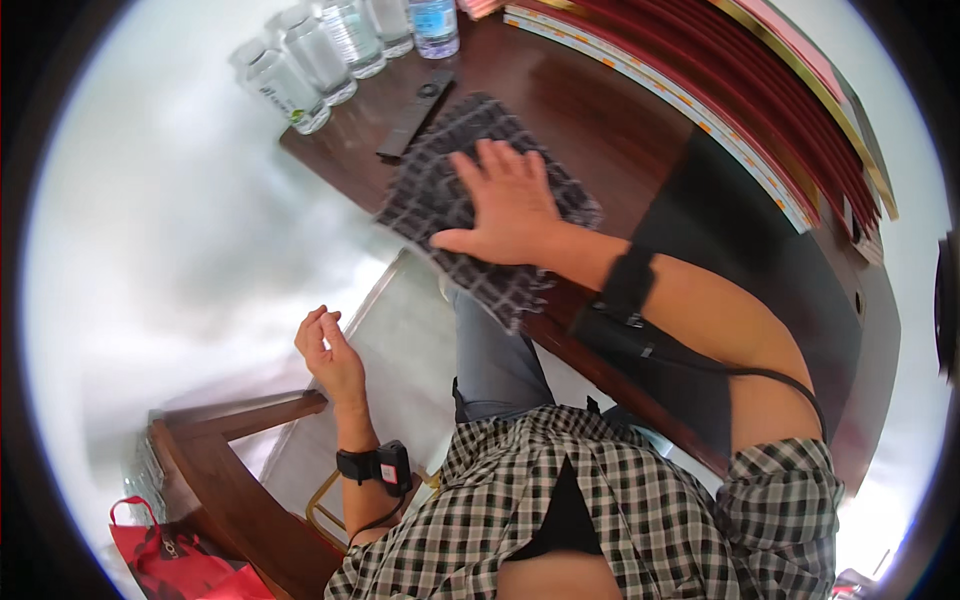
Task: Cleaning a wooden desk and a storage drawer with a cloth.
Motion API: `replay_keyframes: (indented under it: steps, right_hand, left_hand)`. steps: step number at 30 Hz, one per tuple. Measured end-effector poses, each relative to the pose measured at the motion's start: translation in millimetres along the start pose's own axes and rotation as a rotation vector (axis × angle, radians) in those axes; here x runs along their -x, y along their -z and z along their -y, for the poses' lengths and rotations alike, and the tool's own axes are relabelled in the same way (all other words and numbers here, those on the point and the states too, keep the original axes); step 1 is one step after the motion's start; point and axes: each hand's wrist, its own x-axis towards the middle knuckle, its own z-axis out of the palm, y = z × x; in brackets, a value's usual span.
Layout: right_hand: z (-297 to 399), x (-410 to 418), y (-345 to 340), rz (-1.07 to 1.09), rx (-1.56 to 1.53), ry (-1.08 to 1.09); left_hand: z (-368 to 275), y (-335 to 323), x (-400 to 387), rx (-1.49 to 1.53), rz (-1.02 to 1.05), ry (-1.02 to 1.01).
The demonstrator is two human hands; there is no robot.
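My right hand [504, 204] lies flat, fingers spread, on a dark checked cloth [427, 187] at the edge of a dark wooden table [592, 112]. A corner of the cloth hangs over the table's edge. My left hand [330, 351] is raised in the air at the left, away from the table, its fingers loosely bent and nothing seen in it. Just beyond the cloth's far left side lies a black remote control [416, 116], close to the cloth.
Several clear plastic bottles [304, 56] stand at the table's far left corner. A row of dark red folders [720, 82] lines the far right side. A wooden chair [217, 465] and a red bag [172, 555] are at the lower left. A black cable runs along my right arm.
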Motion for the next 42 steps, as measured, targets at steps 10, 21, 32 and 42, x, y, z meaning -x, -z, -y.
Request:
replay_keyframes:
  steps: [10,21,32,42]
  right_hand:
    - [-33,119,24,0.114,-0.187,0.317]
    - [-107,486,111,-0.359,0.279,-1.1]
    - [-164,370,118,-0.184,0.276,-1.17]
    - [-247,249,103,-0.175,0.103,-0.402]
  left_hand:
    - [-59,-41,-39,0.107,0.185,-0.242]
    - [-135,-127,-61,0.316,0.62,-0.758]
    - [-203,-160,-17,0.28,0.924,-1.298]
    - [-296,-197,87,0.084,1.211,-1.515]
